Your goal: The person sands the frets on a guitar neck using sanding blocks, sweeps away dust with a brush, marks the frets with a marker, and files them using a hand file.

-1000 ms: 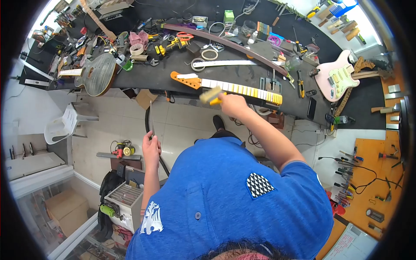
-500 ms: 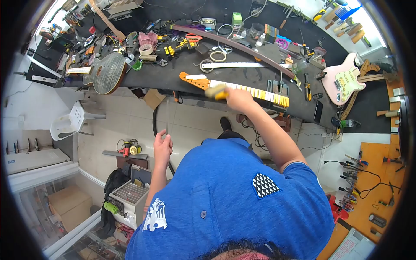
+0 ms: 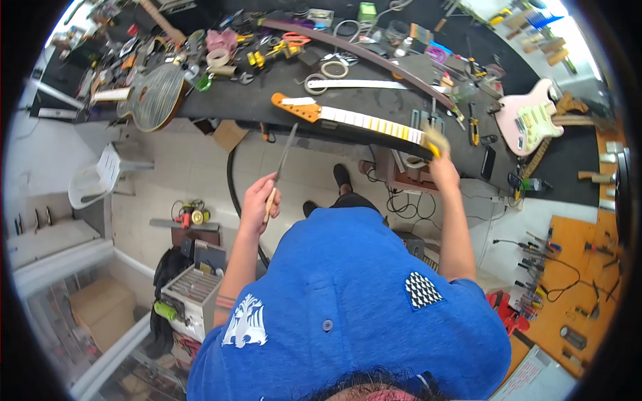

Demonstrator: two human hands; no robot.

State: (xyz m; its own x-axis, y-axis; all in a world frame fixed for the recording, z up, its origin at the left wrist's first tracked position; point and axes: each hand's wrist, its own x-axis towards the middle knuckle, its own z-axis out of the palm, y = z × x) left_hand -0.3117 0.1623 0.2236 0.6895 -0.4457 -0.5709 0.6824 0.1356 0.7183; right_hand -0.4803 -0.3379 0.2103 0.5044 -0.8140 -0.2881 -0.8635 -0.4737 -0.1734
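Observation:
My left hand [image 3: 254, 206] is closed around the wooden handle of a slim file [image 3: 287, 154], its blade pointing up towards the bench edge. My right hand [image 3: 443, 172] grips a yellow-handled brush [image 3: 436, 141] over the right end of a guitar neck [image 3: 368, 122]. That neck lies along the front of the bench, its orange headstock [image 3: 291, 107] to the left. White and yellow strips cover the fretboard between the frets. The brush bristles look blurred; I cannot tell whether they touch the neck.
On the dark bench [image 3: 254, 100] lie a white straightedge [image 3: 361, 84], tape rolls [image 3: 334, 69] and pliers [image 3: 473, 127]. A grey guitar body [image 3: 152, 97] rests at left, a pink one [image 3: 525, 119] at right. A white chair [image 3: 100, 177] stands on the floor.
My right hand has moved the brush rightwards along the neck, from near the headstock to the far right end. My left hand has risen slightly, and the file now shows clearly.

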